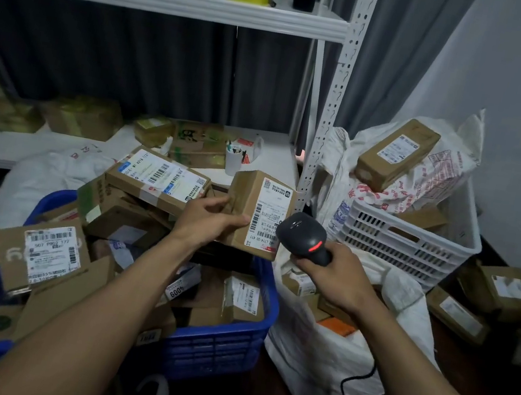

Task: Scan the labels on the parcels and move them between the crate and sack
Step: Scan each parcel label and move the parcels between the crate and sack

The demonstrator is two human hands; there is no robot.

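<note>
- Our left hand (210, 220) grips a small brown parcel (247, 209), thumb on its near face and fingers curled round the left edge, and holds it upright in the air above the far right corner of the blue crate (220, 349)
- The parcel's white label (269, 219) faces us and the right hand's tool
- Our right hand (339, 276) is closed round the handle of a black scanner (305, 237); its head sits just beside the lower right edge of the label, and a red light glows on its neck
- A black cable (356, 377) hangs down in front of the white sack (304, 360)
- The blue crate is piled with labelled cardboard boxes, some tilted over its rim
- The sack stands open just right of the blue crate, under the right hand, with a few small parcels inside
- Behind it a white crate (400, 241) holds a printed bag with a long box (397, 153) lying on top
- More boxes lie on the floor at the far right and on the lower shelf (273, 154)
</note>
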